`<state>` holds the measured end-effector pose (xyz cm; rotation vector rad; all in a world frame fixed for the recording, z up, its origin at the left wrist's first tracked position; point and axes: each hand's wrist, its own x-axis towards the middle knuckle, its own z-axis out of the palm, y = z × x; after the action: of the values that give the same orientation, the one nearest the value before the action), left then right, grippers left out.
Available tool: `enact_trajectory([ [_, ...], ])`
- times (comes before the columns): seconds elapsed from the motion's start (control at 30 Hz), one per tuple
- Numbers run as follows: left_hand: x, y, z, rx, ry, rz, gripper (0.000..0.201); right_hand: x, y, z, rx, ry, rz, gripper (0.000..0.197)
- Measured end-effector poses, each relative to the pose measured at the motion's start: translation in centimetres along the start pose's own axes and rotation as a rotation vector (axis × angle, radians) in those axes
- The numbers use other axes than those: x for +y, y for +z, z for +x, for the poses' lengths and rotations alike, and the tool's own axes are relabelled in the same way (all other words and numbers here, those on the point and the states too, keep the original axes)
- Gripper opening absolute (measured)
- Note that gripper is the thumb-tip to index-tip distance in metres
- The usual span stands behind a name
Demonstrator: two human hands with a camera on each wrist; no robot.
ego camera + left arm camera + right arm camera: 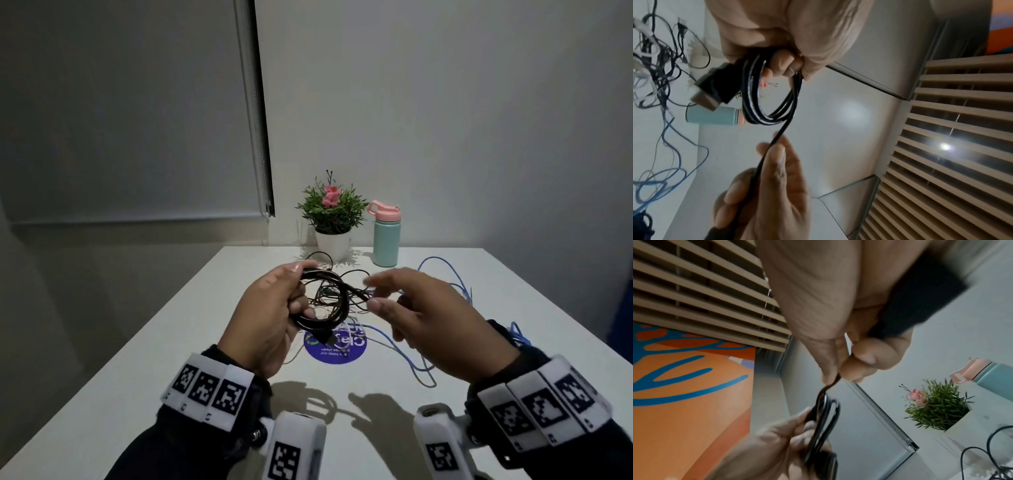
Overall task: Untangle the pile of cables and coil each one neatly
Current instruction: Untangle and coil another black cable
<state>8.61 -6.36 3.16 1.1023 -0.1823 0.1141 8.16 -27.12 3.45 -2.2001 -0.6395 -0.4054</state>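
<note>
My left hand (274, 308) grips a coil of thick black cable (330, 301) held above the white table (171, 342). In the left wrist view the coil (774, 105) hangs from the curled fingers, and its flat plug (713, 86) sticks out beside them. My right hand (418, 308) pinches the free run of the same cable (826, 395) between thumb and fingers. That run lies along its palm (774, 186). Under the hands lies a tangle of thin black and white cables (655, 56). A long blue cable (445, 274) loops over the table to the right.
A potted plant with a pink flower (332, 212) and a teal bottle with a pink lid (386, 236) stand at the table's far edge. A round blue sticker (335, 346) lies under the coil. A window blind (137, 102) hangs at the left.
</note>
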Motion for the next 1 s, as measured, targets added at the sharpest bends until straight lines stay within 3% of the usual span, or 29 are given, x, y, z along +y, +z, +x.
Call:
enact_trajectory([
  [0.07,0.1,-0.2,0.1,0.005,-0.004,-0.083,0.030,0.2,-0.5,0.0,-0.053,-0.014,-0.030,0.014],
  [0.17,-0.2,-0.1,0.1,-0.041,-0.059,-0.209,0.027,0.4,-0.5,0.1,-0.015,-0.045,-0.128,0.007],
  [0.3,-1.0,0.2,0.0,-0.098,-0.129,-0.387,0.025,0.8,0.6,0.1,-0.022,0.013,-0.143,0.021],
  [0.47,-1.5,0.4,0.0,-0.112,-0.067,-0.430,0.028,-0.3,2.8,0.2,0.124,0.172,0.656,0.022],
  [0.57,-1.3,0.5,0.1,-0.079,0.034,-0.292,0.031,-1.0,3.7,0.0,0.180,0.196,0.932,0.024],
  [0.67,-1.5,0.9,-0.1,-0.042,0.158,-0.049,0.030,-1.0,4.8,-0.2,0.174,0.192,1.061,0.024],
  [0.8,-2.2,1.6,-1.1,-0.099,0.321,0.252,0.026,-0.5,5.8,-0.1,0.189,0.209,1.026,0.021],
  [1.0,-1.8,1.4,-1.0,-0.036,0.453,0.420,0.025,-0.7,5.1,0.0,0.210,0.165,1.127,0.023],
])
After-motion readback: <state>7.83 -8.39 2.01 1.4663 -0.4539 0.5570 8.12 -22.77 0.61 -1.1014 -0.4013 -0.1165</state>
